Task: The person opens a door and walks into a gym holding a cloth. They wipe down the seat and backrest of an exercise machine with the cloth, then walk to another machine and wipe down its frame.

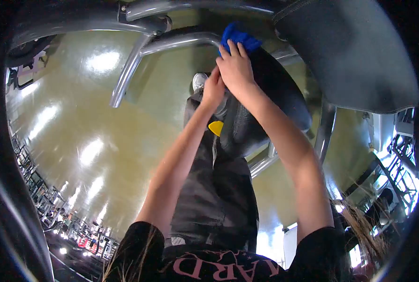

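Observation:
My right hand presses a bunched blue cloth against the far end of a black padded cushion on a gym machine. Its fingers reach forward over the cloth. Just left of it, close to the cushion's edge, is my left hand, its fingers drawn together. What those fingers hold, if anything, is hidden. A small yellow piece shows below my left hand, beside the cushion and my trouser leg; its kind is unclear.
Grey metal tubes of the machine frame run across the top, with one tube end angling down at left. A large black pad looms at upper right. My shoe stands on the shiny greenish floor.

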Demonstrator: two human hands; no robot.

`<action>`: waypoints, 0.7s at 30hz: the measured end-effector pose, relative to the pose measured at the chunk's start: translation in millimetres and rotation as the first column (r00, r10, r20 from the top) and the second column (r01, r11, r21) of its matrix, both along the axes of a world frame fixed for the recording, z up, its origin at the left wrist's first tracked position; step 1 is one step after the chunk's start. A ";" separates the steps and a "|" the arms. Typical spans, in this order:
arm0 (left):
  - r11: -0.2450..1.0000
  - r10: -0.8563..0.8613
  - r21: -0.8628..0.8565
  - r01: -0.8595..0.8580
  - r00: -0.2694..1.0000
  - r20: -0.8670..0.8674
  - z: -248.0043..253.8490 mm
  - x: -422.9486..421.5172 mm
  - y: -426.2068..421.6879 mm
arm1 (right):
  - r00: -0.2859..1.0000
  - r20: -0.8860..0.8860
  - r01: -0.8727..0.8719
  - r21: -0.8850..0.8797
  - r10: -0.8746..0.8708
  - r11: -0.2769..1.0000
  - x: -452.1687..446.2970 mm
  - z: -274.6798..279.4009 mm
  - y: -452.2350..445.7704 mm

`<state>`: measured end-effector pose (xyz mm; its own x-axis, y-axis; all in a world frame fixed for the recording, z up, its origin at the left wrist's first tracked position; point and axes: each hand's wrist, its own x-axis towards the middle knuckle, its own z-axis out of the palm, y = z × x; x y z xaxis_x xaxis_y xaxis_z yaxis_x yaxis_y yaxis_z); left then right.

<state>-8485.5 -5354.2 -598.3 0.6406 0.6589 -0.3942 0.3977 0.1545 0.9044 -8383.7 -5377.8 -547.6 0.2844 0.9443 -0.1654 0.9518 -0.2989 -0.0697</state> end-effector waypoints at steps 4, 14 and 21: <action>0.994 -0.036 -0.107 0.035 0.999 -0.013 18.7 -32.0 -35.3 | 0.998 0.044 -0.046 -0.147 0.053 0.988 -36.1 14.3 -30.6; 0.920 -0.178 -0.369 0.133 0.980 -0.092 49.7 -109.3 -69.4 | 0.989 -0.141 -0.011 -0.350 -0.041 0.937 -96.0 47.1 -76.1; 0.942 -0.148 -0.326 0.077 0.969 -0.198 68.9 -145.1 -94.6 | 0.957 -0.282 0.060 -0.045 -0.071 0.997 -118.7 64.3 -109.1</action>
